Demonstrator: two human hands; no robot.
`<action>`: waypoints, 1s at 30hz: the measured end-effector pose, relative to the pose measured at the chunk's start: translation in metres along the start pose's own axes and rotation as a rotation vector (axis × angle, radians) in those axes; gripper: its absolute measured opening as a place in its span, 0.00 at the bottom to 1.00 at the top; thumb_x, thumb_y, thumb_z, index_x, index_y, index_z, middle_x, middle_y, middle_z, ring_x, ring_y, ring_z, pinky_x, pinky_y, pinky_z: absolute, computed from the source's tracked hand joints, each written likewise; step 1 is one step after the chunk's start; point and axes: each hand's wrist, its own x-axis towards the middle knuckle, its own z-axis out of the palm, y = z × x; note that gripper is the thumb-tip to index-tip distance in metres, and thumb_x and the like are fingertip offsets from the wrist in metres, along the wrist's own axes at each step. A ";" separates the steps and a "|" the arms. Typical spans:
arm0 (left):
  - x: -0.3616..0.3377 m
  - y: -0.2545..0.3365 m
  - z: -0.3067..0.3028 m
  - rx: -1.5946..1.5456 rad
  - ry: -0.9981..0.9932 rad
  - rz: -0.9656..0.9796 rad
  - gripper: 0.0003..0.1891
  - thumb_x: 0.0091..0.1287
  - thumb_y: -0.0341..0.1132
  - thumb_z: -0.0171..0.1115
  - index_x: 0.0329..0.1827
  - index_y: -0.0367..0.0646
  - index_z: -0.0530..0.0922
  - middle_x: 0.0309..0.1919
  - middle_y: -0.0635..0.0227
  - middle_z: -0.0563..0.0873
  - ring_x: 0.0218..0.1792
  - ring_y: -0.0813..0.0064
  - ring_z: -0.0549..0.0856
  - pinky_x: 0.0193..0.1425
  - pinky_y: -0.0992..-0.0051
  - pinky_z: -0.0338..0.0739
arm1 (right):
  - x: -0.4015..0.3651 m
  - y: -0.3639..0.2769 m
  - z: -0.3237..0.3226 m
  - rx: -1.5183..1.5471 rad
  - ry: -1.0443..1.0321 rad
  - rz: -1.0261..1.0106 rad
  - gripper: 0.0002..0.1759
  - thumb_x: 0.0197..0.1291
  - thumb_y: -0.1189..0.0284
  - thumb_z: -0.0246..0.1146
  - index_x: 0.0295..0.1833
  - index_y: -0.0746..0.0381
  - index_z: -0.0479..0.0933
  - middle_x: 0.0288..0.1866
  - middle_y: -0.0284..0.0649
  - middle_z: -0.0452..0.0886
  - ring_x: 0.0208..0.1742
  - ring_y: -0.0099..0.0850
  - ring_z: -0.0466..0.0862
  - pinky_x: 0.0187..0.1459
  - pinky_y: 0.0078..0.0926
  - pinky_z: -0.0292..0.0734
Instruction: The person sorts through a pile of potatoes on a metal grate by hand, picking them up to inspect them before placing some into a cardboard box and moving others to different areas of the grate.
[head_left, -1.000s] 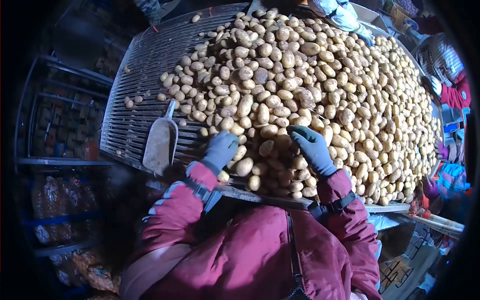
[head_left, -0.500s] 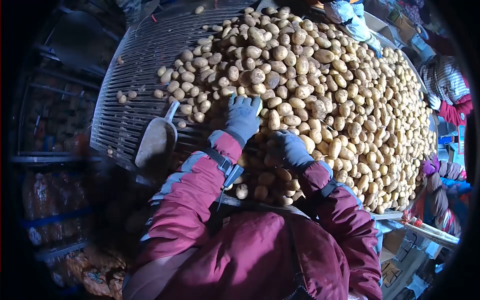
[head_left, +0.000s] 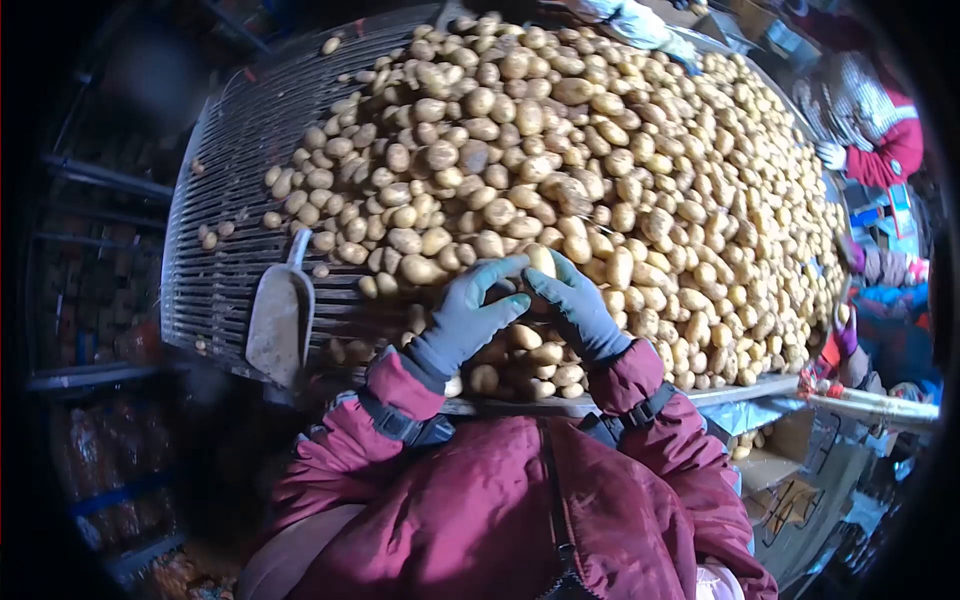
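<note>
Both my hands wear grey-blue gloves and are close together over the near edge of a large heap of potatoes. In my right hand a pale yellow potato is held between thumb and fingers. My left hand is just beside it, its fingers curved and its thumb apart, with a gap between them where I see no potato. Several loose potatoes sit below my hands, close to the table's front edge. Left of the heap, a metal scoop rests on the slatted table.
At the far side a co-worker's gloved arm reaches onto the heap. Another person's red sleeve is at the right edge, with more people below. Cardboard boxes stand under the table at the right.
My hands have drawn back from the heap and come together. The potato now shows in my right hand. The whole view has shifted, with the heap and scoop appearing further left.
</note>
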 end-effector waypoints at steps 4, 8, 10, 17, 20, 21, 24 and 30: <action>0.001 -0.015 0.027 0.076 0.041 0.182 0.22 0.70 0.29 0.69 0.67 0.38 0.80 0.58 0.64 0.85 0.52 0.79 0.84 0.59 0.76 0.80 | -0.048 -0.012 -0.025 0.036 0.037 -0.060 0.30 0.68 0.64 0.68 0.71 0.61 0.72 0.48 0.36 0.85 0.32 0.22 0.83 0.30 0.22 0.80; 0.015 -0.058 0.048 0.363 0.072 0.206 0.22 0.71 0.33 0.68 0.66 0.38 0.80 0.60 0.58 0.84 0.59 0.67 0.82 0.67 0.69 0.76 | -0.092 0.012 -0.074 0.008 0.065 -0.192 0.23 0.67 0.60 0.67 0.62 0.62 0.78 0.39 0.36 0.84 0.28 0.21 0.81 0.26 0.18 0.74; 0.021 -0.095 0.062 0.611 0.035 0.221 0.23 0.70 0.35 0.68 0.66 0.37 0.79 0.63 0.53 0.82 0.65 0.58 0.80 0.73 0.63 0.72 | -0.129 0.001 -0.085 0.085 0.209 -0.106 0.20 0.70 0.56 0.64 0.55 0.61 0.80 0.32 0.33 0.81 0.24 0.21 0.78 0.21 0.19 0.68; 0.028 -0.135 0.111 1.232 0.145 0.387 0.27 0.68 0.39 0.65 0.71 0.47 0.78 0.77 0.46 0.68 0.72 0.45 0.73 0.74 0.49 0.68 | -0.249 0.021 -0.140 0.777 0.637 0.070 0.16 0.72 0.53 0.63 0.46 0.55 0.82 0.28 0.33 0.80 0.22 0.23 0.76 0.18 0.22 0.64; 0.029 -0.135 0.119 1.364 0.178 0.310 0.27 0.71 0.39 0.61 0.74 0.50 0.75 0.78 0.50 0.66 0.72 0.45 0.72 0.75 0.49 0.66 | -0.295 0.064 -0.187 0.472 0.530 -0.207 0.18 0.70 0.60 0.67 0.58 0.58 0.77 0.40 0.39 0.83 0.30 0.28 0.82 0.31 0.29 0.80; 0.027 -0.136 0.122 1.358 0.205 0.341 0.27 0.72 0.39 0.60 0.75 0.52 0.73 0.79 0.51 0.65 0.72 0.47 0.73 0.75 0.49 0.65 | -0.310 0.077 -0.195 0.474 0.563 -0.234 0.19 0.70 0.61 0.68 0.60 0.59 0.76 0.42 0.40 0.84 0.31 0.29 0.83 0.32 0.29 0.81; 0.028 -0.134 0.121 1.405 0.205 0.356 0.26 0.76 0.40 0.57 0.77 0.54 0.71 0.80 0.51 0.63 0.71 0.46 0.73 0.74 0.52 0.66 | -0.372 0.069 -0.195 0.685 0.702 -0.322 0.22 0.70 0.63 0.67 0.64 0.59 0.74 0.46 0.43 0.85 0.33 0.30 0.85 0.34 0.29 0.83; 0.029 -0.130 0.122 1.427 0.204 0.341 0.26 0.75 0.39 0.57 0.77 0.52 0.71 0.79 0.49 0.65 0.72 0.45 0.72 0.74 0.53 0.67 | -0.466 0.160 -0.243 0.996 0.972 -0.338 0.22 0.71 0.53 0.64 0.60 0.58 0.77 0.38 0.47 0.84 0.29 0.37 0.82 0.23 0.28 0.73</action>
